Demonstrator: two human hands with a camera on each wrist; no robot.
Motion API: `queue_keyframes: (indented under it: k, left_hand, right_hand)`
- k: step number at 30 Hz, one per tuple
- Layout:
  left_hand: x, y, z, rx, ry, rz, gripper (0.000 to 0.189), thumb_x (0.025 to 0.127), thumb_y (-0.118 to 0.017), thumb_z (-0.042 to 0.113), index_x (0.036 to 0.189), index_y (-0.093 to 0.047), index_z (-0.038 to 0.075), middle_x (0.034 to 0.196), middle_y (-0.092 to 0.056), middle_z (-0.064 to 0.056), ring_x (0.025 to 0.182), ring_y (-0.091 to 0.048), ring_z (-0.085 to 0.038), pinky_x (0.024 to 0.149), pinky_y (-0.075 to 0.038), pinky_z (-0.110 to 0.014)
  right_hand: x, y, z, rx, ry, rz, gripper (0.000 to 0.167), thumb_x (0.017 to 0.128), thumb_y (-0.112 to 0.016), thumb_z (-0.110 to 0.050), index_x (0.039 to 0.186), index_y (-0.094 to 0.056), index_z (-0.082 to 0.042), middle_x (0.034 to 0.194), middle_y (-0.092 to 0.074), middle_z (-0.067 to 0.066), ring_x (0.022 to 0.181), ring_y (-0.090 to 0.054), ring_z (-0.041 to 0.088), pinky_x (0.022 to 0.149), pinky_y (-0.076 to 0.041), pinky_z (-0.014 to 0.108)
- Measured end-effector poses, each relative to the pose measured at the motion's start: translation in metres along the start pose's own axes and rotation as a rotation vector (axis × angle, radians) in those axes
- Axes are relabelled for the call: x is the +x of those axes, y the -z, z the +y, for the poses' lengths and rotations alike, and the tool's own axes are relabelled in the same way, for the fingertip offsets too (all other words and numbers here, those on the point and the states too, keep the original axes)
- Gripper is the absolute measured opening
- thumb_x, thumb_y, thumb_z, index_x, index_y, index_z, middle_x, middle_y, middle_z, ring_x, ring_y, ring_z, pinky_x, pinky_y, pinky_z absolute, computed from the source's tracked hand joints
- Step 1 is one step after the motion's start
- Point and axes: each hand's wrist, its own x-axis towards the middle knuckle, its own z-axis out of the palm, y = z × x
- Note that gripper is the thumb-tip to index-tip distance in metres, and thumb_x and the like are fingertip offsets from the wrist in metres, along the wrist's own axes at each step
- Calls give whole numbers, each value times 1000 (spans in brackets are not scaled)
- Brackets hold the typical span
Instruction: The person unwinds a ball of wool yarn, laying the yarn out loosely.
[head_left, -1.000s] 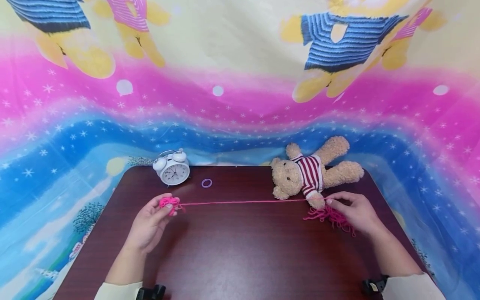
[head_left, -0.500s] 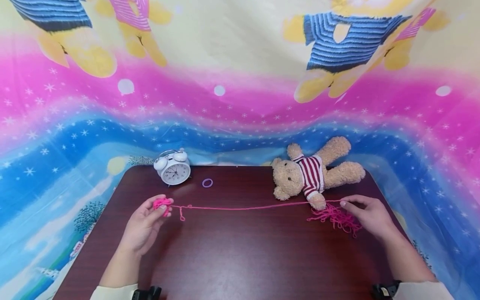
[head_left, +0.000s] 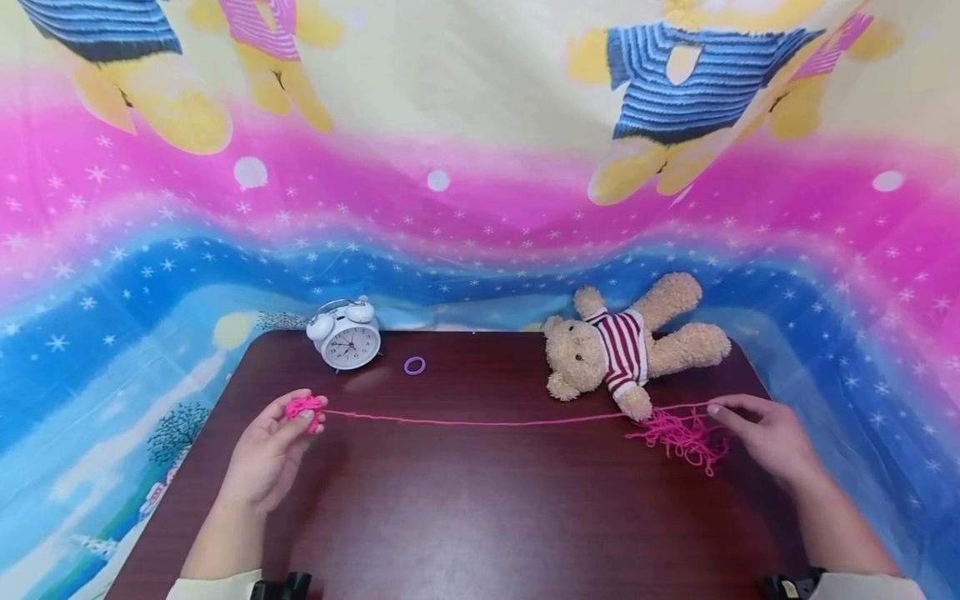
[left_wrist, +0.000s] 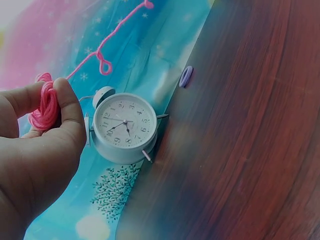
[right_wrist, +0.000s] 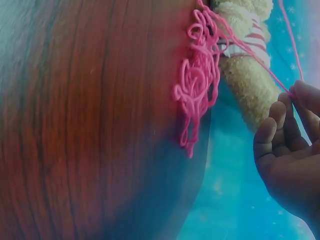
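My left hand (head_left: pixel 272 454) holds a small wound bundle of pink yarn (left_wrist: pixel 46 107) between thumb and fingers. From it a single strand (head_left: pixel 480 423) runs across above the table to my right hand (head_left: pixel 772 437), which pinches it between thumb and fingertips. The strand sags slightly in the middle. A loose tangle of the same yarn (head_left: pixel 682 437) lies on the table just left of the right hand, beside the teddy bear's paw. In the left wrist view a small loop (left_wrist: pixel 105 66) stands out from the strand near the bundle.
A white twin-bell alarm clock (head_left: pixel 351 343) stands at the back left of the brown table (head_left: pixel 480 517), with a purple ring (head_left: pixel 415 366) to its right. The teddy bear (head_left: pixel 622 346) in a striped shirt lies at the back right. A printed cloth (head_left: pixel 480 208) hangs behind.
Both hands have moved apart, the left to the left, the right to the right, and the strand between them is longer. A loop hanging near the left hand has straightened out.
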Motion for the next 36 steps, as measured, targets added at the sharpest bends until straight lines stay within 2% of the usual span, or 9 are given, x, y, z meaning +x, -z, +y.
queue_keyframes:
  k: [3,7,15,21,24,27,36]
  left_hand:
    - [0,4,1,-26,-19,-1,30,105,-59,4,133,-55,11,121,-73,1,102,-71,-9,92,-57,-23]
    - [0,8,2,-45,-37,-6,30,105,-58,3,133,-55,11,121,-73,1,101,-71,-9,91,-57,-22]
    - [0,20,0,-85,-52,4,30,105,-56,0,133,-55,11,121,-73,-2,98,-71,-10,89,-57,-22]
    - [1,26,0,-132,-64,-1,29,105,-55,-2,131,-56,10,121,-73,-4,99,-71,-11,90,-57,-22]
    - [1,27,-1,-130,-62,1,29,105,-55,-2,131,-56,10,120,-73,-4,99,-71,-12,89,-57,-22]
    - [2,25,-1,-129,-56,6,29,105,-55,-2,131,-56,10,120,-73,-3,99,-71,-11,89,-58,-22]
    - [5,17,-1,-88,-25,14,32,105,-58,3,135,-53,10,123,-72,-1,101,-71,-10,91,-57,-22]
  right_hand:
    - [-1,2,3,2,5,6,47,101,-66,-47,126,-73,-9,121,-71,15,91,-61,-3,70,-50,23]
    - [-2,4,8,4,2,31,45,100,-68,-45,125,-74,-8,116,-73,12,90,-58,-7,70,-47,20]
    - [-3,8,18,24,-54,27,51,100,-67,-48,127,-71,-5,112,-71,9,84,-66,12,67,-49,24]
    - [-4,10,28,33,-72,24,52,100,-67,-48,127,-71,-4,103,-69,-2,80,-63,9,63,-50,27]
    - [-3,11,34,52,-82,30,53,99,-67,-49,127,-71,-3,103,-66,-10,81,-64,8,64,-51,27]
    - [-4,11,39,59,-92,28,55,99,-67,-50,127,-70,-3,104,-64,-13,81,-65,8,63,-52,27]
    - [-2,7,40,85,-103,-10,55,100,-66,-48,129,-68,-1,102,-70,-8,81,-66,9,66,-54,25]
